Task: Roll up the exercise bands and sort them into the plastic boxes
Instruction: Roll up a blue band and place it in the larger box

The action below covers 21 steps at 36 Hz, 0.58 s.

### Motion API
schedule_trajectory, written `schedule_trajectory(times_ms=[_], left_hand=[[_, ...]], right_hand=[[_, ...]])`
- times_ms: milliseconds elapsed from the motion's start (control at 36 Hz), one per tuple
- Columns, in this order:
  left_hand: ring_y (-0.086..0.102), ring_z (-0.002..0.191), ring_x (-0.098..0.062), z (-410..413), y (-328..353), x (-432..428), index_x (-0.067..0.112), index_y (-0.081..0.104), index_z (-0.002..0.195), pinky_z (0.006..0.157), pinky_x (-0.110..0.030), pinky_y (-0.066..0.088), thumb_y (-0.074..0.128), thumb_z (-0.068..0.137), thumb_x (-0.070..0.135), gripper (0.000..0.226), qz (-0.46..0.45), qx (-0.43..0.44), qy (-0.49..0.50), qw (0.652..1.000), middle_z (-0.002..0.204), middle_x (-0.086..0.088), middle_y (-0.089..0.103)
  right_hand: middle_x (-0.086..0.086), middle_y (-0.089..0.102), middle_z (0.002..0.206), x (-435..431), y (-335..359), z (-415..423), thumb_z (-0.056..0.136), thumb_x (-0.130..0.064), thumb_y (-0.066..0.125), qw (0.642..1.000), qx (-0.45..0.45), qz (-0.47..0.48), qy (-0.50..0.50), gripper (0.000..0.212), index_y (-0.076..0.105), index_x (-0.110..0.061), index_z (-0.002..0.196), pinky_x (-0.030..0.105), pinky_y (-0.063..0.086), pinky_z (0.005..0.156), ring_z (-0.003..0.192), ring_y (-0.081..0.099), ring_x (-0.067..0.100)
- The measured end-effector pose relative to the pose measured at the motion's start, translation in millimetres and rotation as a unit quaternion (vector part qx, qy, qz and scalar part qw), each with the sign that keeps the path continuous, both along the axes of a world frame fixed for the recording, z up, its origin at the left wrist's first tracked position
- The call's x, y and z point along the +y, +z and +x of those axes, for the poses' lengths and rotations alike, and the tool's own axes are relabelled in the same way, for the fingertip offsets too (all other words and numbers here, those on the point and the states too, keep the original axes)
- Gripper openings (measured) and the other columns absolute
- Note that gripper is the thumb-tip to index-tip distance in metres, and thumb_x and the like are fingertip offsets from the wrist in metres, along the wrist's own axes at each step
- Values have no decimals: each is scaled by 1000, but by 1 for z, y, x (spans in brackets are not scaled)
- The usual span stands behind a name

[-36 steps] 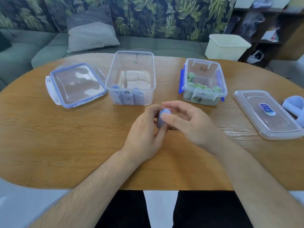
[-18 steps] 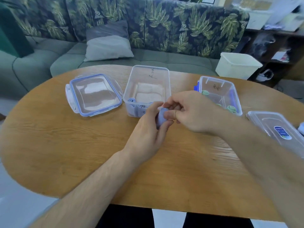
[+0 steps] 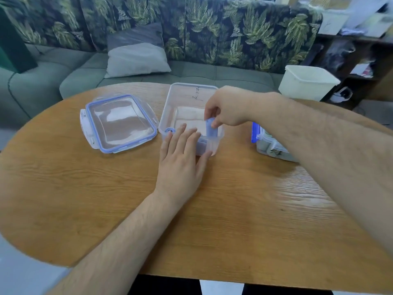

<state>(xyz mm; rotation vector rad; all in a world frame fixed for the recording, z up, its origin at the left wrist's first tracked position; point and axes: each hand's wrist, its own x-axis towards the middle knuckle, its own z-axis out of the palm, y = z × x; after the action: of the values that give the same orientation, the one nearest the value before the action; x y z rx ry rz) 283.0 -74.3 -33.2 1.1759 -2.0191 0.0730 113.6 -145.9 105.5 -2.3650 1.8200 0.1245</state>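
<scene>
On the oval wooden worktop [image 3: 85,188], a clear plastic box [image 3: 187,96] stands open at about 12 o'clock from the person. The right hand [image 3: 227,107] reaches over its right-hand rim, and its fingers [image 3: 209,116] pinch the top of a rolled blue band [image 3: 211,129], held upright just inside the near right corner of the box. The left hand [image 3: 180,162] lies flat against the near wall of the box, fingers spread and loose, holding nothing, their tips touching the rim. Another rolled blue band [image 3: 170,130] sits inside the box at its near left corner, at 10 o'clock from the left hand. A clear lid with a blue seal [image 3: 119,122] lies flat at 9 o'clock from the box, just beside it. At 3 o'clock, a second box with a blue clasp [image 3: 274,145] is largely hidden behind the right forearm; its contents are hard to tell.
</scene>
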Motion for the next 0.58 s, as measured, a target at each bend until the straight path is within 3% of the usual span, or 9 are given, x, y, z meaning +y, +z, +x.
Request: schedule_trajectory(times_ms=[111, 250, 361, 500, 583], left_hand=[[40, 146, -21, 2, -3, -1, 11, 58, 136, 123, -44, 22, 57, 101, 34, 42, -7, -2, -2, 1000, 145, -2, 57], [39, 146, -20, 1, -5, -1, 10, 58, 137, 123, -46, 23, 59, 100, 32, 43, -9, 3, -2, 1000, 146, -2, 56], [39, 146, -21, 1, -4, -1, 10, 58, 137, 123, -47, 23, 58, 100, 32, 44, -11, 1, 1, 1000, 146, -3, 56], [37, 148, -21, 1, -7, 0, 10, 57, 138, 123, -48, 22, 61, 100, 29, 43, -12, 3, 0, 1000, 148, -3, 54], [37, 147, -22, 0, -7, 0, 10, 57, 138, 123, -47, 22, 60, 99, 28, 43, -11, 7, 0, 1000, 147, -3, 55]], right_hand=[[-17, 65, 91, -3, -3, -1, 83, -23, 83, 999, 2, 45, -2, 28, 75, -27, 109, 24, 45, 81, 89, 61, 10], [-21, 69, 95, -7, -6, 5, 80, -23, 83, 997, 14, 81, -7, 26, 77, -35, 103, 30, 52, 91, 96, 64, 8], [-26, 63, 85, -6, -7, 7, 84, -16, 75, 996, 26, 90, -9, 26, 77, -35, 102, 24, 44, 81, 93, 60, 7], [-24, 64, 91, -4, -6, 7, 83, -17, 74, 995, 21, 98, -19, 28, 78, -36, 103, 29, 50, 89, 99, 60, 11], [-20, 68, 95, -2, -4, 9, 83, -13, 73, 993, 3, 117, -20, 33, 74, -32, 109, 26, 49, 85, 101, 62, 10]])
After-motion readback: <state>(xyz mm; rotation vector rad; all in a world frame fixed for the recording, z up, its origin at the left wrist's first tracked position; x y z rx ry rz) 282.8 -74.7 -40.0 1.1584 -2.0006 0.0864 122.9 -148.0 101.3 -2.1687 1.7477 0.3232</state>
